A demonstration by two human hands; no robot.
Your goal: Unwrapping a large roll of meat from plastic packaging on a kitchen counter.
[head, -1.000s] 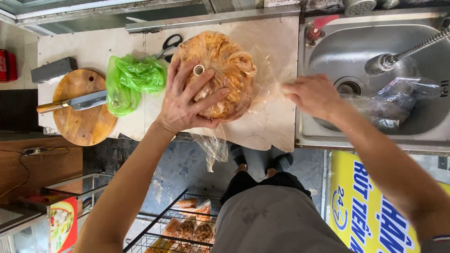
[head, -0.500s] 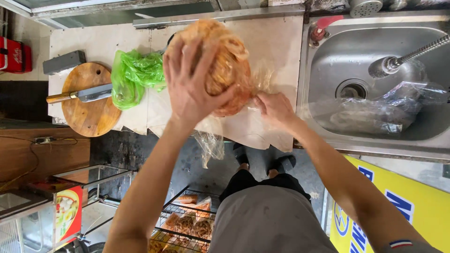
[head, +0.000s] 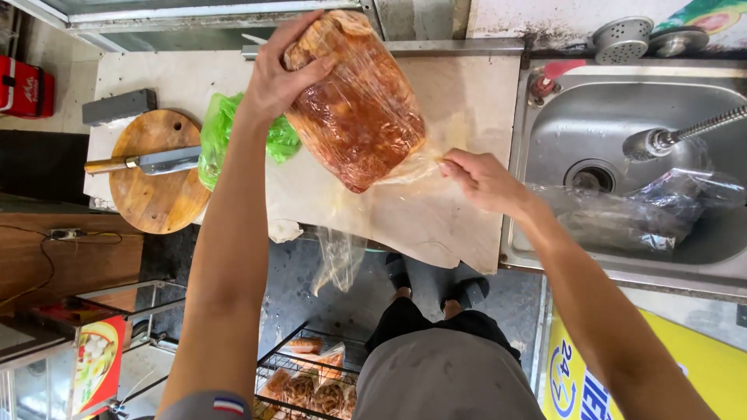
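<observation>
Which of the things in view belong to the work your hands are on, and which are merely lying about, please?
In hand:
- left hand gripping the wrapped brown meat block, lifted off the counter
- right hand pinching the clear plastic wrap

Lying about:
- cleaver on round wooden board
- green plastic bag
- sink with crumpled clear bag
- grey block

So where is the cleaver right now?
In the head view, the cleaver lies flat on the round wooden cutting board at the counter's left end, beside the green plastic bag, untouched.

Cleaver on round board left of counter; sink right, perhaps crumpled plastic inside.
</observation>
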